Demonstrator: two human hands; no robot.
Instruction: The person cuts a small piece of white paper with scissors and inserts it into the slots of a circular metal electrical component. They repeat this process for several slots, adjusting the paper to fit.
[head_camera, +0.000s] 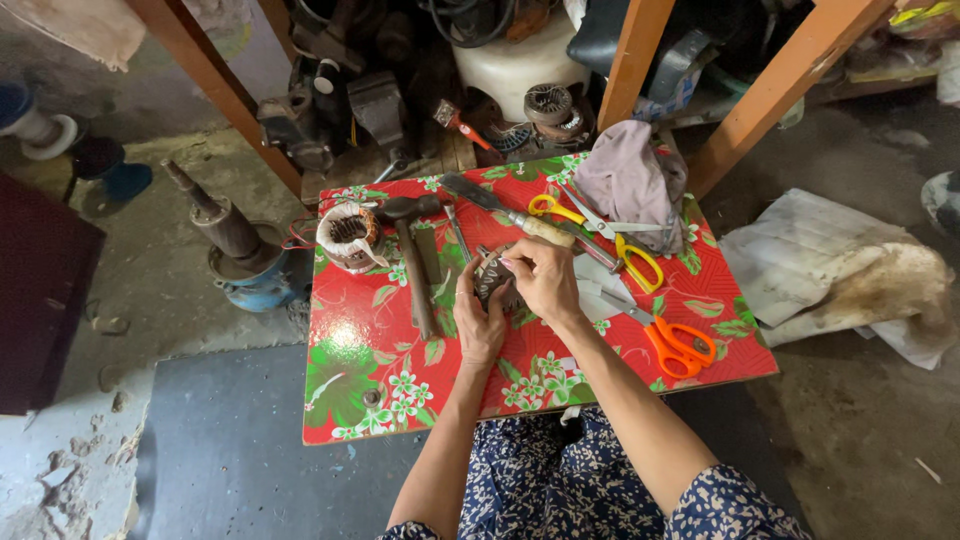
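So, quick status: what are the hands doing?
Left hand and right hand both gripping the round motor part over the table. Hammer beside left hand, orange scissors right. Nothing blocking.

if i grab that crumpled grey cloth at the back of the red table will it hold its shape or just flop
The grey cloth would probably flop: it lies bunched in soft folds and drapes over the yellow-handled scissors. It looks light for its bulk. Lifting it may tug or shift those scissors, since part of it rests on them.
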